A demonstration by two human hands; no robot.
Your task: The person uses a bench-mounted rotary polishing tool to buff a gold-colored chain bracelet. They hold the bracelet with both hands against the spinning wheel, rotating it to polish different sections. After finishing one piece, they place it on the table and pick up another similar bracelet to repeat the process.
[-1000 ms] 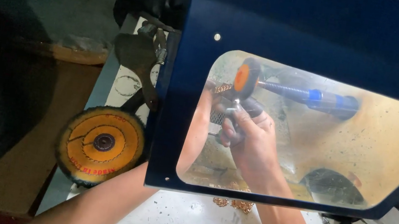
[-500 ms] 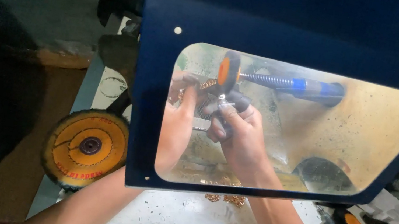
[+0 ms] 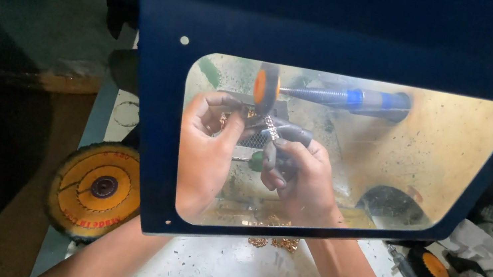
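Two labels show, and no packages, signs or screens. One is the round orange label [image 3: 96, 185] on the big buffing wheel [image 3: 94, 189] lying flat at the near left, beside the dark blue guard [image 3: 360, 30]; it fills most of the wheel's face, with a dark hub at its middle and red print around its edge. The other is a small orange round label [image 3: 435, 266] on a dark disc at the near right
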